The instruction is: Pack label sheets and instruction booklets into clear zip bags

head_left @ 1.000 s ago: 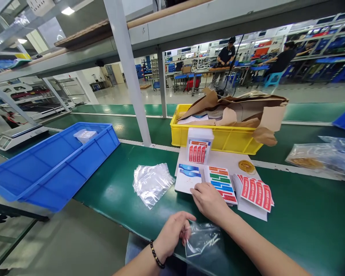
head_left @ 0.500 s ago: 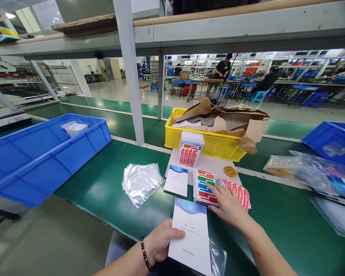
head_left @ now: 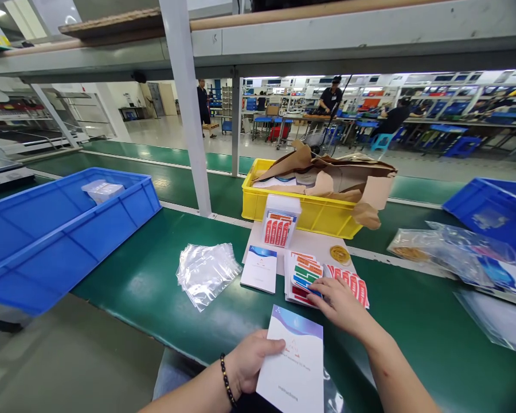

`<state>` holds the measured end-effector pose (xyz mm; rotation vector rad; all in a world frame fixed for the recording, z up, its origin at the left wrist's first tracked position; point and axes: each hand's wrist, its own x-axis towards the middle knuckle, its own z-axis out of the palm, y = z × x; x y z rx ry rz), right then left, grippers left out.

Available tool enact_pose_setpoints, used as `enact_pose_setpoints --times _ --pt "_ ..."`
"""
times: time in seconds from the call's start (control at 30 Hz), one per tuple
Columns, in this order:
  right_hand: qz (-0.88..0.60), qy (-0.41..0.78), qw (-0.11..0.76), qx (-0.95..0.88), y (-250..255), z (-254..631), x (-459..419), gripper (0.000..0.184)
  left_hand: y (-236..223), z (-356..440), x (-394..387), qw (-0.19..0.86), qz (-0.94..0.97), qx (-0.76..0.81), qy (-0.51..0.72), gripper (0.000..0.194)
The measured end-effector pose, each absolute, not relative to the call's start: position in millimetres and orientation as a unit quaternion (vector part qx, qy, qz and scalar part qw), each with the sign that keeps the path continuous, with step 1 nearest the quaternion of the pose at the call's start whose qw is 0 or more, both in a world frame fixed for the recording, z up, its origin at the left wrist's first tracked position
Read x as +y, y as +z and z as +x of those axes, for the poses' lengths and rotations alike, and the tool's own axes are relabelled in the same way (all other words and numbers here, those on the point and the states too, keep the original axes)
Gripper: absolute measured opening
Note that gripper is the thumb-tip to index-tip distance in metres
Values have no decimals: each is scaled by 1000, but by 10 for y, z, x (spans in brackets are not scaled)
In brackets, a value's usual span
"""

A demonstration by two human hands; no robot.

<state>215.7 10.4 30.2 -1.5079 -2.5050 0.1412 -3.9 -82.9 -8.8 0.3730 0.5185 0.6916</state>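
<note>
L hand (head_left: 251, 360) pinches instr. booklet (head_left: 296, 376) over clear bag (head_left: 333, 397), apparently not bagged yet; R hand (head_left: 343, 304) touches top multicolor sticker sheet (head_left: 304, 272), can't tell if pinching. 1 bagged pack (head_left: 103, 191), prob. done, in blue bin (head_left: 112, 217).

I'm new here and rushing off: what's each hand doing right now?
Left hand: closed, holding a booklet.
Right hand: fingers at a coloured sheet; whether it grips it cannot be told.

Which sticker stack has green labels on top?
The multicoloured stack touched by the right hand; the sticker stack beside it and the upright pack behind show mainly red.
</note>
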Motion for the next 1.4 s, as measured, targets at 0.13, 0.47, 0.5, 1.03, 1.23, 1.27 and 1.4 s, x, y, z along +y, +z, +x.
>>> enact_pose_setpoints --times 0.13,0.47,0.5,1.03,1.23,1.27,1.4 --pt "-478 -11 256 -840 380 2199 47 23 -95 -19 -832 883 162 271 346 35" --pt "-316 109 192 -923 793 1825 -856 17 -16 24 -757 895 122 220 368 39" --pt "-350 88 209 -909 768 1924 -796 19 -27 27 -764 887 132 239 372 35" --pt "-589 -80 67 -802 299 2767 -129 34 -90 54 -715 871 143 299 363 28" --pt "-573 -161 291 -749 363 2363 -540 28 -51 33 -717 871 140 294 368 31" --pt "-525 -150 316 -776 365 2235 -658 31 -40 36 -715 872 139 284 373 33" --pt "-383 -74 308 -868 298 1750 -1040 41 -16 49 -702 880 129 230 395 48"
